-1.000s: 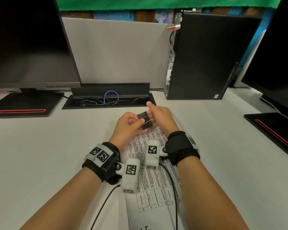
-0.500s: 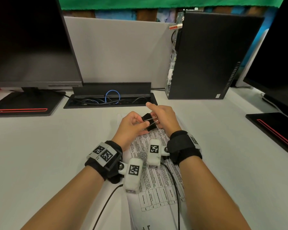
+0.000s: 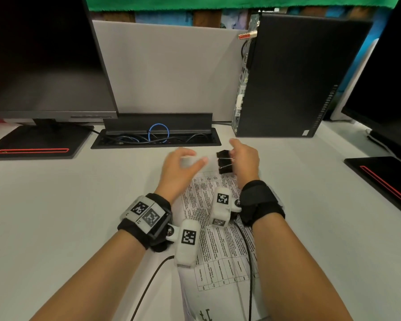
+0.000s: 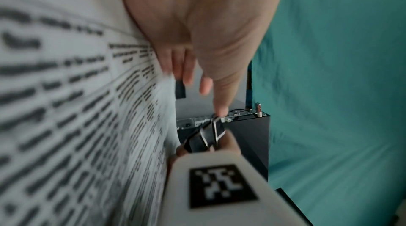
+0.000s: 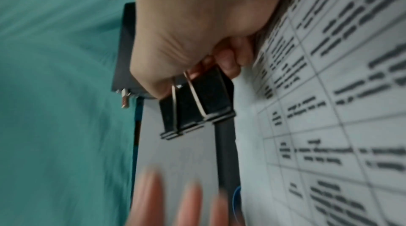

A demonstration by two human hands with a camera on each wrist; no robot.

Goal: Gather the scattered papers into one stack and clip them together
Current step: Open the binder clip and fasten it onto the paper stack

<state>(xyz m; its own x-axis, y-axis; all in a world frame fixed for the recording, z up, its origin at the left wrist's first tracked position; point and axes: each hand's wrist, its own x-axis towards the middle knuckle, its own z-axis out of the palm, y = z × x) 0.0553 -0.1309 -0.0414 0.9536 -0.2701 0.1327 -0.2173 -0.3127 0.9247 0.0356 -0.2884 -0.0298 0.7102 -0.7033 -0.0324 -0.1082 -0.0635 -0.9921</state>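
Observation:
A stack of printed papers [image 3: 220, 246] lies on the white desk [image 3: 56, 216] under and between my wrists, running toward me. My right hand [image 3: 235, 158] pinches a black binder clip [image 3: 224, 162] by its wire handles, just above the papers' far edge. The right wrist view shows the binder clip [image 5: 197, 103] with its jaws closed and empty, beside the papers [image 5: 329, 108]. My left hand [image 3: 195, 158] is blurred and hovers left of the clip, fingers loosely spread and holding nothing. From the left wrist view the binder clip [image 4: 206, 139] sits beyond my fingers [image 4: 206, 87], next to the papers [image 4: 87, 108].
An open cable tray [image 3: 155, 137] with a blue cable lies just beyond my hands. A black computer tower [image 3: 287, 77] stands at the back right. Monitors stand at left [image 3: 44, 54] and right [image 3: 384, 77], their bases on the desk. Camera cables [image 3: 248, 262] trail over the papers.
My left hand has let go of the binder clip and swung away to the left. My right hand keeps the clip and has shifted slightly right.

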